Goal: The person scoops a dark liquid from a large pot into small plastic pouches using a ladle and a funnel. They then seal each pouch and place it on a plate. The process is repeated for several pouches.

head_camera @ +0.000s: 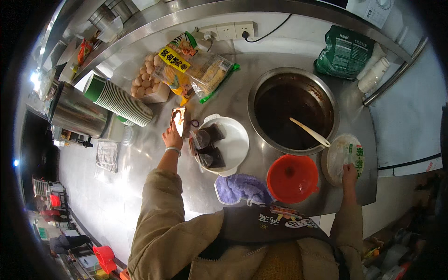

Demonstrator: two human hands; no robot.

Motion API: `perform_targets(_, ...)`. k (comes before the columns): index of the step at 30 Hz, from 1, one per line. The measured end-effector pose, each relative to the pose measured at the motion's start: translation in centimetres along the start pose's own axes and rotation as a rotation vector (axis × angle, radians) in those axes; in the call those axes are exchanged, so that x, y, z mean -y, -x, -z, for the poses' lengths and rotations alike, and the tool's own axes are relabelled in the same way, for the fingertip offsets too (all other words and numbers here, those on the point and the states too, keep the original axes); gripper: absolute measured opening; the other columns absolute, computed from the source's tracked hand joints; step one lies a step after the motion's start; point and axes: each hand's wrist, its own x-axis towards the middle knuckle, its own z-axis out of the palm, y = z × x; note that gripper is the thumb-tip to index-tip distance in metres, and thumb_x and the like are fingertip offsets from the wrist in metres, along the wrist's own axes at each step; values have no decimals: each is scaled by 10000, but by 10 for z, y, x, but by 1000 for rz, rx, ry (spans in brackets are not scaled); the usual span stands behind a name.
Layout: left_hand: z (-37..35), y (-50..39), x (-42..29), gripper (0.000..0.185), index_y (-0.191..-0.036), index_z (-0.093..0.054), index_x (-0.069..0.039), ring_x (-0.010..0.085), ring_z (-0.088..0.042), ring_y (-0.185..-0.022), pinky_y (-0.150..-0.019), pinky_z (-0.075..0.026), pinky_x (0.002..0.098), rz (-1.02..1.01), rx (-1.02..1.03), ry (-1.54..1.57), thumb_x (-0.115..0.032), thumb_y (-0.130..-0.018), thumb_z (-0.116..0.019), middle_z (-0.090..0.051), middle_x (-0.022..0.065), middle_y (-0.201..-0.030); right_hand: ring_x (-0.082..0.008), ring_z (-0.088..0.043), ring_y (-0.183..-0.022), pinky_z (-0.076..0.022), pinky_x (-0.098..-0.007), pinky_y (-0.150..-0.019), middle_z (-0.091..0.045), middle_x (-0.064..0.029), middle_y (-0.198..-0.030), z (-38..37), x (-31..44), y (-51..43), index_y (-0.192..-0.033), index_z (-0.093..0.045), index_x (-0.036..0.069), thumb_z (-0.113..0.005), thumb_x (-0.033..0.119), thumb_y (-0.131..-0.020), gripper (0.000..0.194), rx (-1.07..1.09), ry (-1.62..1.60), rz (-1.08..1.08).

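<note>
My left hand (172, 137) is at a lit phone (179, 120), a finger over its screen and the thumb out to the side. A bracelet circles that wrist. Beside it, a white two-handled bowl (235, 147) holds dark filled plastic pouches (211, 157). Over at the right, the fingertips of my right hand (350, 173) pinch a clear plastic bag (344, 154) with green and red print. The bag lies on a round, pale board or lid (328, 164). Left of this hand sits a red plastic bowl (292, 178).
A wide steel basin (257, 131) of dark liquid holds a pale-handled utensil (308, 131). A purple cloth (241, 189) lies near the front edge. Farther back are eggs (145, 78), food packages (210, 75), stacked paper cups (120, 101) and a green bag (344, 52). A steel shelf (196, 15) overhangs the counter.
</note>
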Motion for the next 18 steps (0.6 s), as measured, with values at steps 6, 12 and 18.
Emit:
perform_targets(6, 46, -40, -60, 496, -1266, -415, -76, 299, -501, -1083, -900, -372, 429, -140, -341, 253, -107, -787, -540, -586, 143, -1073, -225, -499, -615, -425, -349, -587, -506, -93, -707, 38, 53, 35, -782, -522, 15, -551, 129, -878, 151, -265, -215, 63)
perform_targets(12, 153, 118, -175, 417, -1146, -538, 2, 202, -614, -814, -748, -488, 326, -815, 220, 1058, -167, -790, -673, -627, 122, -984, -203, -523, -606, -431, -318, -550, -514, -78, -709, 63, 191, 114, -770, -531, 52, -601, 44, -790, 74, -113, -370, 776)
perform_targets(18, 197, 214, -182, 221, -1018, -549, 4, 127, -554, -634, -607, -470, 256, -728, 352, 1143, -101, -837, -620, -586, 79, -784, -280, -550, -581, -442, -374, -491, -506, -89, -679, 38, 270, 173, -708, -465, 70, -642, 69, -695, 177, 93, -409, 1011)
